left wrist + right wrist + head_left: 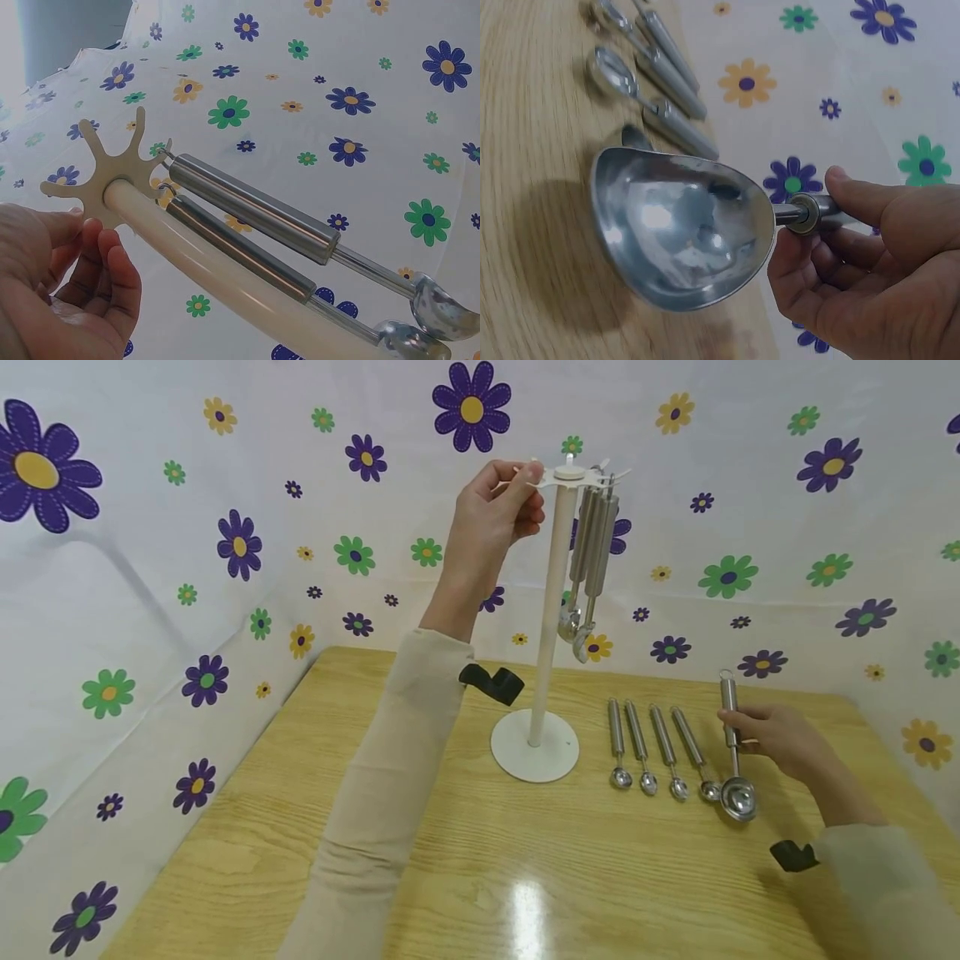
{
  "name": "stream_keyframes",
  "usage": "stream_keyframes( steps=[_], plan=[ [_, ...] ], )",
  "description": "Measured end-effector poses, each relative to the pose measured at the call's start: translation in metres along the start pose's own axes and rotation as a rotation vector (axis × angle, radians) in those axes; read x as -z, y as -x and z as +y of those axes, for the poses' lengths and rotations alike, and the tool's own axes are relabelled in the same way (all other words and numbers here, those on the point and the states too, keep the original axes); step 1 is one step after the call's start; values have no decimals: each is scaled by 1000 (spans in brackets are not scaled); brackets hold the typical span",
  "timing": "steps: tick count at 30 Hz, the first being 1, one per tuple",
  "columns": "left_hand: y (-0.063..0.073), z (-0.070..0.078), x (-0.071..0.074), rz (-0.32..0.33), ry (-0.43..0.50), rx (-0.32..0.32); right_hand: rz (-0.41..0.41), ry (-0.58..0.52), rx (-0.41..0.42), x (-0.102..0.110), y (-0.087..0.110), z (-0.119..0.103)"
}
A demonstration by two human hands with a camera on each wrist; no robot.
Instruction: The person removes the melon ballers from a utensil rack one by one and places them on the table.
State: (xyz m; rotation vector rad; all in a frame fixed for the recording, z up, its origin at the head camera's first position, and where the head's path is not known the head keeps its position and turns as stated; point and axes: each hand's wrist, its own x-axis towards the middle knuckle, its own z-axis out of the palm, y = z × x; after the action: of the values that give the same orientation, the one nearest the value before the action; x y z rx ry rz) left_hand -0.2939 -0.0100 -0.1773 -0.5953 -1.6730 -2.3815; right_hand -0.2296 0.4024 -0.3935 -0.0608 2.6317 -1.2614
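A white hook rack [549, 635] stands upright on the table, with a round base and a star-shaped ring of arms [101, 169] at its top. My left hand [487, 522] pinches one of those arms between thumb and fingers. On the rack's right side hang metal scoops [600, 547]; two show in the left wrist view. My right hand [787, 743] holds the handle of a larger steel scoop [686, 229], its deep round bowl pointing down in the head view. In the right wrist view the bowl appears just above the wood.
Several smaller steel scoops [663, 739] lie in a row on the wooden table [450, 860], between the rack and my right hand. A flower-patterned cloth [420, 510] hangs behind and along the sides.
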Motion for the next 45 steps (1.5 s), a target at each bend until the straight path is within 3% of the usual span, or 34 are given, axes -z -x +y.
stream_keyframes(
  steps=[9, 16, 24, 32, 45],
  plan=[
    [0, 0, -2, 1, 5, 6, -37, -20, -58, 14, -3, 21],
    [0, -1, -3, -3, -3, 7, -56, -4, -59, 18, -5, 25],
    [0, -1, -3, -4, -5, 2, -54, -5, -61, 14, -14, 23],
    [0, 0, -4, 3, -2, 5, -37, -74, -43, 4, -22, 22],
    [0, 0, -3, 15, -7, 6, 31, 19, -74, -6, -26, 24]
  ],
)
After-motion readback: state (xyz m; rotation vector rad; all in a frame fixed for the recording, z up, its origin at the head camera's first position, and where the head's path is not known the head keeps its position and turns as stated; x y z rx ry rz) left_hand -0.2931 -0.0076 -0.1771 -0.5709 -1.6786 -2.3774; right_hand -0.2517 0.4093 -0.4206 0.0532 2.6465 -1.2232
